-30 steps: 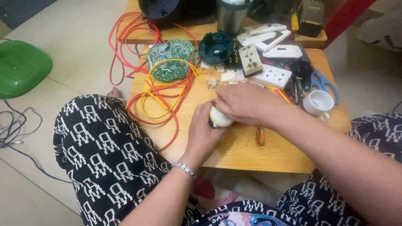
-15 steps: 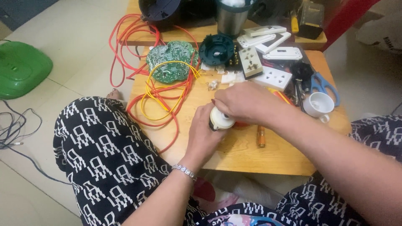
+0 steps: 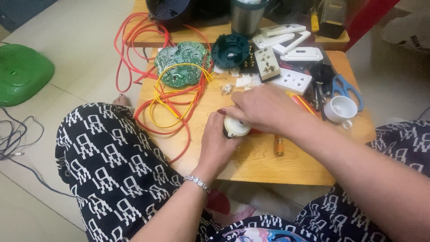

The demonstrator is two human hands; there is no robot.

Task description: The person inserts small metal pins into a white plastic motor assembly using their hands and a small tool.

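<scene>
My left hand [image 3: 217, 143] grips a small round cream-coloured part [image 3: 236, 127] from below, just above the low wooden table [image 3: 255, 166]. My right hand [image 3: 264, 107] is closed over the top of the same part, its fingers pinching the upper edge. What lies under my right palm is hidden. A small orange-brown cylinder [image 3: 279, 145] lies on the table right of my left hand.
Red and yellow wires [image 3: 172, 105] loop around a green circuit board [image 3: 181, 62]. Behind lie a dark teal round housing [image 3: 230, 49], several white sockets [image 3: 291, 80], blue-handled scissors [image 3: 345, 89] and a white cup [image 3: 341, 109]. A green object [image 3: 22, 74] sits on the floor at left.
Both hands stay on the cream part; my right hand has shifted slightly over it, and the part sits a little more exposed beneath the fingers.
</scene>
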